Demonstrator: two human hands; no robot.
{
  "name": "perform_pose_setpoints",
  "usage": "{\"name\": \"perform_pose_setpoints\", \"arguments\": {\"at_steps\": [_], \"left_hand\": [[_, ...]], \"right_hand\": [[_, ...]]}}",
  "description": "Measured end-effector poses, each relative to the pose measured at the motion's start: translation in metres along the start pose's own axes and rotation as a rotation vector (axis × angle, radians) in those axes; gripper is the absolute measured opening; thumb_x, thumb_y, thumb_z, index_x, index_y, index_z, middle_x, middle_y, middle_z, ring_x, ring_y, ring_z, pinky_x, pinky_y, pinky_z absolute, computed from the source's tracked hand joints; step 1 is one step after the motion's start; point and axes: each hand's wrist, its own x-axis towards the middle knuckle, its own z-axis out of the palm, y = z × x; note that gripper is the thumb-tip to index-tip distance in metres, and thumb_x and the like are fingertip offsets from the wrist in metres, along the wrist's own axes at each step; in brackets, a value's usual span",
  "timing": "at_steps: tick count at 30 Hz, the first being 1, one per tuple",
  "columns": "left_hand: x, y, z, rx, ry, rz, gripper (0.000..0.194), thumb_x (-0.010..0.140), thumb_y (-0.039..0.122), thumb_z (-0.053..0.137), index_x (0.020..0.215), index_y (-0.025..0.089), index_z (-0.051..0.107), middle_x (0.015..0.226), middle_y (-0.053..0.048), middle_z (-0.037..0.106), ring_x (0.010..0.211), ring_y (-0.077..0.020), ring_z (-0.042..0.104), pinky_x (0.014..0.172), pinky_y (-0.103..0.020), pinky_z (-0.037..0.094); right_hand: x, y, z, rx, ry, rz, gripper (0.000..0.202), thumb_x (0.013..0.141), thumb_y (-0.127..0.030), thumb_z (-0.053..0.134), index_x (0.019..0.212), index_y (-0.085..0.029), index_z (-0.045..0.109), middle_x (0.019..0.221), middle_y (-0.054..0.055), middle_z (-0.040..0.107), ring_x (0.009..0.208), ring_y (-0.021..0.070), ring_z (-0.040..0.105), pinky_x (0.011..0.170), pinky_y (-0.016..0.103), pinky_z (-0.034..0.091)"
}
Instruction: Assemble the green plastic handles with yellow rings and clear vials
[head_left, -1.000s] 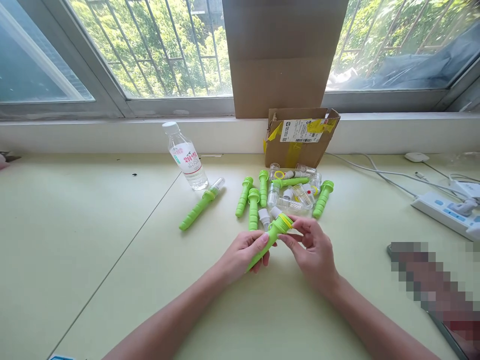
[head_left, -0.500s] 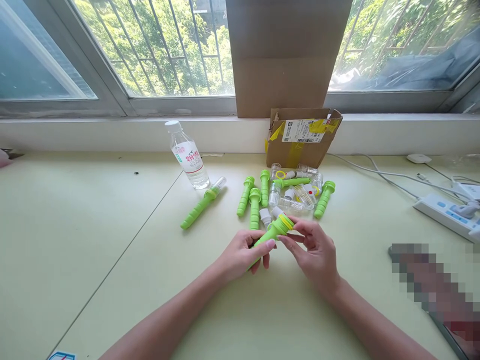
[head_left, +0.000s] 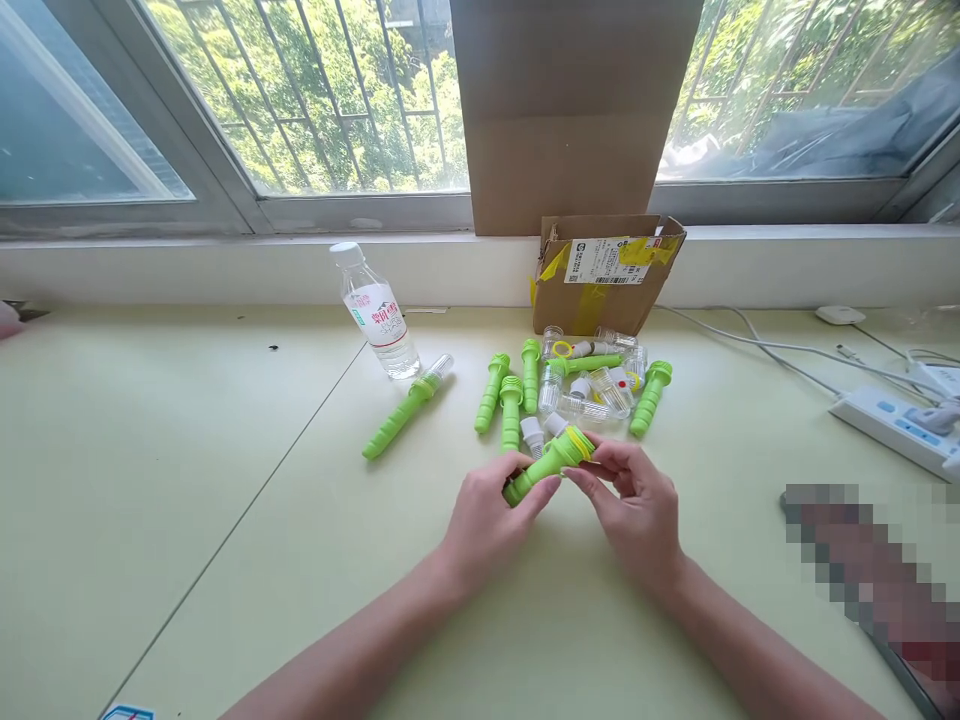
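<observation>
Green, ribbed plastic: we record one tapered tube [head_left: 551, 461] in the grip, slanted, its collar end raised toward the right hand [head_left: 637, 502]. Our left hand [head_left: 491, 508] is clenched round the lower shaft, thumb laid along the near side, forearm slanting up from lower left. Our right hand pinches at the collar, thumb below and fingers curled above, beside a thin yellow ring [head_left: 577, 444]; its forearm rises from lower right.

Just beyond the grip we note a matt whitish plug [head_left: 532, 434] and smooth, transparent cylinders [head_left: 589, 408]. Left of and beyond it, a green tube with a clear tip [head_left: 401, 418] lies near an upright clear bottle [head_left: 381, 318]. Farther beyond, we log a creased cardboard box [head_left: 600, 290], yellow tape on its face. All rests on a smooth, pale-green tabletop [head_left: 225, 430].
</observation>
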Motion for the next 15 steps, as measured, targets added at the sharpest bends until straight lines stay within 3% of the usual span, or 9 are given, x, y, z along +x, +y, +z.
{"name": "perform_pose_setpoints", "arguments": {"at_steps": [4, 8, 12, 15], "left_hand": [[0.0001, -0.0023, 0.0018, -0.076, -0.043, 0.001, 0.036, 0.087, 0.048, 0.052, 0.075, 0.016, 0.063, 0.06, 0.002, 0.053, 0.053, -0.0095, 0.044, 0.051, -0.022, 0.033], [0.0005, -0.0001, 0.0003, -0.218, -0.111, -0.094, 0.043, 0.087, 0.051, 0.051, 0.062, 0.016, 0.053, 0.048, 0.005, 0.044, 0.044, -0.0075, 0.039, 0.045, -0.021, 0.031], [0.0008, 0.0009, -0.0012, -0.342, -0.19, -0.179, 0.046, 0.087, 0.054, 0.048, 0.061, 0.017, 0.049, 0.046, 0.006, 0.043, 0.037, -0.0062, 0.036, 0.039, -0.02, 0.028], [0.0019, -0.0015, -0.0023, -0.385, -0.229, -0.203, 0.045, 0.086, 0.057, 0.05, 0.064, 0.017, 0.049, 0.049, 0.005, 0.046, 0.037, -0.0058, 0.037, 0.037, -0.019, 0.027]], "right_hand": [[-0.0002, 0.0, -0.0001, 0.013, -0.026, 0.011, 0.02, 0.077, -0.025, 0.072, 0.091, -0.022, 0.057, 0.101, 0.005, 0.07, 0.087, 0.0213, 0.071, 0.078, 0.04, 0.063], [0.0002, 0.0002, -0.002, 0.091, -0.123, 0.01, 0.024, 0.08, -0.021, 0.068, 0.1, -0.023, 0.054, 0.11, 0.006, 0.064, 0.1, 0.022, 0.067, 0.086, 0.043, 0.06], [0.0009, 0.0008, -0.003, 0.129, -0.215, 0.014, 0.028, 0.083, -0.018, 0.063, 0.107, -0.025, 0.05, 0.122, 0.007, 0.058, 0.114, 0.0241, 0.06, 0.091, 0.044, 0.057], [0.0005, 0.0017, -0.0025, 0.114, -0.195, 0.007, 0.026, 0.083, -0.017, 0.062, 0.105, -0.025, 0.051, 0.121, 0.006, 0.058, 0.112, 0.0234, 0.061, 0.089, 0.043, 0.059]]}}
